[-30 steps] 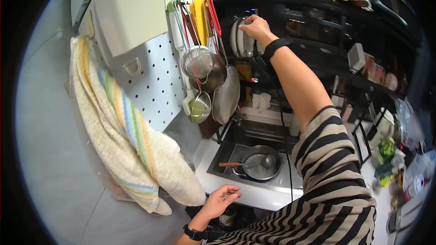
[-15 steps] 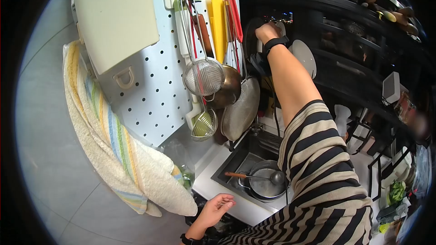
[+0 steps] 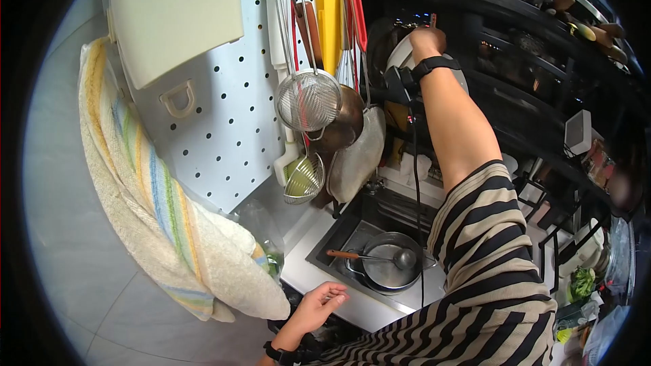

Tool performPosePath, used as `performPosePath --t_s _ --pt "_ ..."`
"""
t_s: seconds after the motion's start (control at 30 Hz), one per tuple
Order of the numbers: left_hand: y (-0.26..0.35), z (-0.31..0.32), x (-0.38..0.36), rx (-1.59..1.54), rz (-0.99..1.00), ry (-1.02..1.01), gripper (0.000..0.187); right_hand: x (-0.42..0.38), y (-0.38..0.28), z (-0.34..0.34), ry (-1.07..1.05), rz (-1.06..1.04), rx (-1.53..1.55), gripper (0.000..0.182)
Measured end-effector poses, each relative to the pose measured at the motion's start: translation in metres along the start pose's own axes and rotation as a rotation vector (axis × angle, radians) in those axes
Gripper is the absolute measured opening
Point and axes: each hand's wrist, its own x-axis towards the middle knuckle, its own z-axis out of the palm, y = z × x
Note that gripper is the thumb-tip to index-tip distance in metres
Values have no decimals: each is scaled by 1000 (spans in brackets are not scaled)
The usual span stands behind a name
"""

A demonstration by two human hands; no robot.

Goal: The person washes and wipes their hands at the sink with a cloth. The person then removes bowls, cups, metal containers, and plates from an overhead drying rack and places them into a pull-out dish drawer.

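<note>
My right hand (image 3: pixel 428 41) is raised into the dark shelf, its fingers curled at the upper rim of a white plate (image 3: pixel 399 55). The wrist and its black band cover part of the plate, and the fingertips are hidden. Low in the view, my left hand (image 3: pixel 321 306) is empty, loosely bent with the thumb apart, near the white counter edge (image 3: pixel 302 272). Beyond it, a pot (image 3: pixel 386 274) sits in the dark sink (image 3: pixel 337 238). A ladle (image 3: pixel 404 258) with a wooden handle lies across the pot.
Strainers (image 3: pixel 308 99), a yellow board (image 3: pixel 331 20) and other utensils hang on the white pegboard (image 3: pixel 230 105) left of the shelf. A striped towel (image 3: pixel 159 196) hangs at the left. A black cable (image 3: pixel 416 196) runs down beside the sink. Greens (image 3: pixel 583 283) lie at lower right.
My right hand has shifted right and slightly down inside the shelf, and more of a white plate shows beside the wrist. My left hand stays low and empty. The view has shifted slightly.
</note>
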Motion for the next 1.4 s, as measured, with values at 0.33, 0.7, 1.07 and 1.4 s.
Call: performPosePath --t_s 0.33,0.7,1.07,1.4 --pt "17 20 21 27 37 -209 25 7 -1 -104 79 284 978 32" --pt "92 97 65 -656 171 -592 55 -146 85 -348 -484 -99 844 29" --pt "12 174 -27 -853 -642 -1133 96 -504 109 -468 -749 -684 -728 16" --pt "-49 245 -198 -485 -1127 -1492 53 -726 98 -596 -549 -508 -947 22"
